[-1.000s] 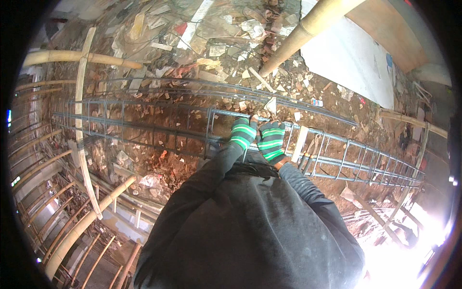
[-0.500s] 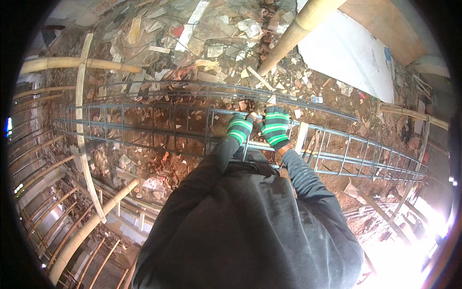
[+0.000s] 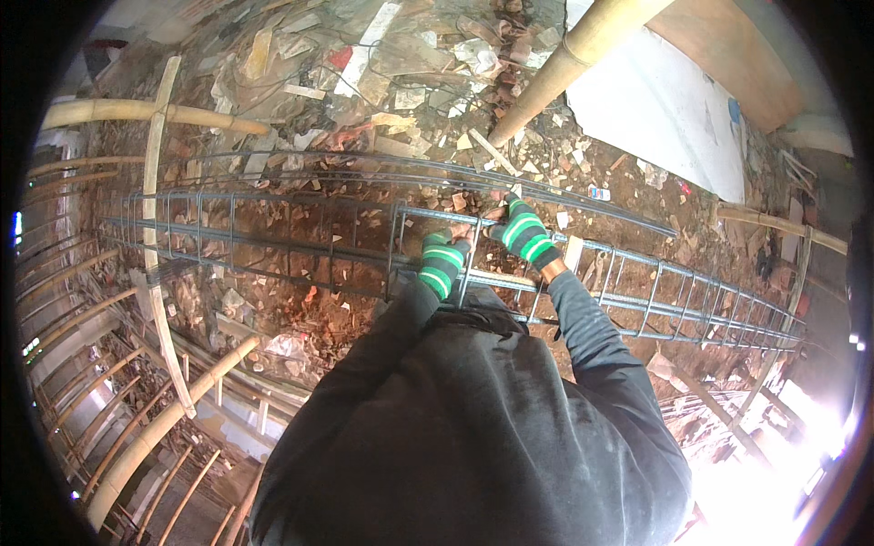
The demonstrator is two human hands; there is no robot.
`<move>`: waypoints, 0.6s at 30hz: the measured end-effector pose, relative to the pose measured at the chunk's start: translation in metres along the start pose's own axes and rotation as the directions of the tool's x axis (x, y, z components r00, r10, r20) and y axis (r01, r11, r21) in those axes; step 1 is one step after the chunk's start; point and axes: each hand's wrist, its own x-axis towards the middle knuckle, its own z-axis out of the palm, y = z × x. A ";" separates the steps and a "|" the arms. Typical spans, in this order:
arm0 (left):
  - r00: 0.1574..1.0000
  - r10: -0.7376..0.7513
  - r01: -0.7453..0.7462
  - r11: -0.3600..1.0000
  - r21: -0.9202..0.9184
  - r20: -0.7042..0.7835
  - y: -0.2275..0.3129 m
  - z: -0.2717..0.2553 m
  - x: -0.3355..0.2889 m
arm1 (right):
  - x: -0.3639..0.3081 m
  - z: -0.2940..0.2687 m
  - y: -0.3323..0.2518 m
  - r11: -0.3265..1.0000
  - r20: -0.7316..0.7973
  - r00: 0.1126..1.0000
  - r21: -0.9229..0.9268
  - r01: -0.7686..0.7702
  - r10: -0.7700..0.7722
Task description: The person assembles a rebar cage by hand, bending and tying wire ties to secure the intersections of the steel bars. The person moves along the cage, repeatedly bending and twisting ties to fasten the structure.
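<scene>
A long rebar cage point(image 3: 669, 264) of steel bars and square stirrups lies crosswise in front of me. My left hand point(image 3: 443, 258), in a green, black and white striped glove with bare fingertips, is closed at a stirrup point(image 3: 467, 264), its fingers against the steel. My right hand point(image 3: 526, 231), gloved alike, bends in at the cage's far top bar point(image 3: 437, 215), thumb and fingers pinched near the stirrup's corner. Whatever is in that pinch is too small to make out. A short pale wooden piece point(image 3: 572, 252) stands in the cage beside my right wrist.
Loose steel bars point(image 3: 601, 207) run beyond the cage over rubble-strewn soil point(image 3: 401, 164). A thick bamboo pole point(image 3: 574, 59) slants down ahead beside a white panel point(image 3: 655, 109). Bamboo and wooden framing point(image 3: 159, 227) crosses the left end; more poles point(image 3: 168, 423) lie at lower left.
My left hand has dropped slightly nearer to me along the stirrup. The right hand has turned, its fingers now pointing inward to the far bar, and its forearm has shifted right.
</scene>
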 end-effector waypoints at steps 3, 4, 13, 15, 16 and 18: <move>0.991 0.112 -0.115 0.992 -0.050 -0.072 -0.010 0.005 -0.006 | -0.002 -0.005 0.007 0.939 -0.038 0.998 0.339 0.057 -0.047; 0.972 0.227 -0.226 0.974 0.018 -0.067 -0.010 0.008 -0.008 | -0.002 -0.005 0.011 0.981 -0.031 0.999 0.195 -0.005 0.011; 0.897 0.399 -0.315 0.879 0.357 -0.192 0.013 0.020 -0.009 | 0.006 0.030 0.044 0.988 -0.231 0.968 0.088 0.123 -0.100; 0.871 0.442 -0.335 0.854 0.397 -0.216 0.012 0.025 -0.003 | 0.001 0.032 0.045 0.990 -0.235 0.966 0.054 0.128 -0.112; 0.880 0.417 -0.347 0.892 0.290 -0.229 0.012 0.027 0.001 | -0.001 0.032 0.045 0.992 -0.227 0.968 0.051 0.117 -0.103; 0.883 0.382 -0.338 0.921 0.194 -0.273 0.011 0.032 0.005 | -0.005 0.029 0.039 0.992 -0.242 0.964 0.031 0.123 -0.111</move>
